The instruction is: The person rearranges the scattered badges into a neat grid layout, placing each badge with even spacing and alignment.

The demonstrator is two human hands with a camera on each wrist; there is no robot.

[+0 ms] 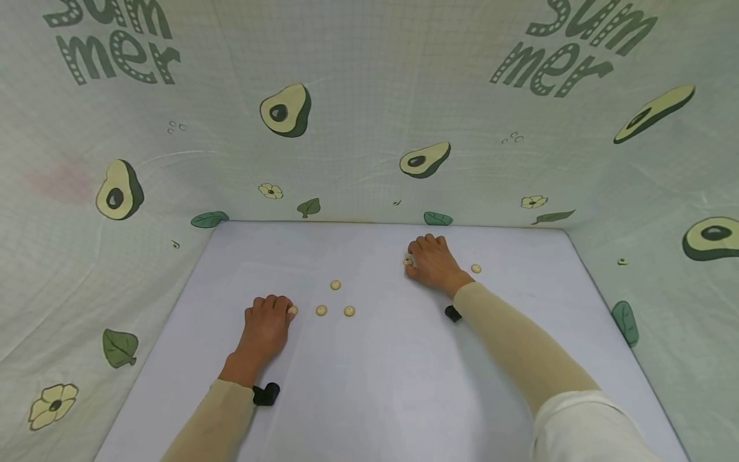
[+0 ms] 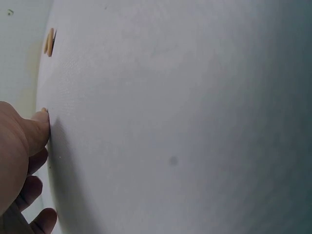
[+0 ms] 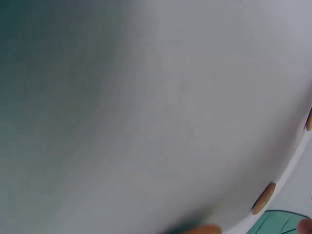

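Note:
Several small round wooden buttons lie on the white tabletop. My left hand (image 1: 267, 327) pinches one button (image 1: 293, 310) between thumb and index finger at the left; a sliver of that button (image 2: 44, 109) shows past the thumb tip in the left wrist view. Farther back, my right hand (image 1: 433, 262) reaches low over another button (image 1: 408, 261), with thumb and index finger on either side of it. In the right wrist view this button (image 3: 263, 198) lies flat, a gap between it and the fingertips (image 3: 304, 226). The other right fingers are mostly hidden there.
Three buttons form a loose triangle between the hands, including a rear button (image 1: 335, 284), a left one (image 1: 321, 310) and a right one (image 1: 349, 311). Another button (image 1: 476, 268) lies right of my right hand. A cloth (image 1: 358, 77) printed with avocados hangs around the table.

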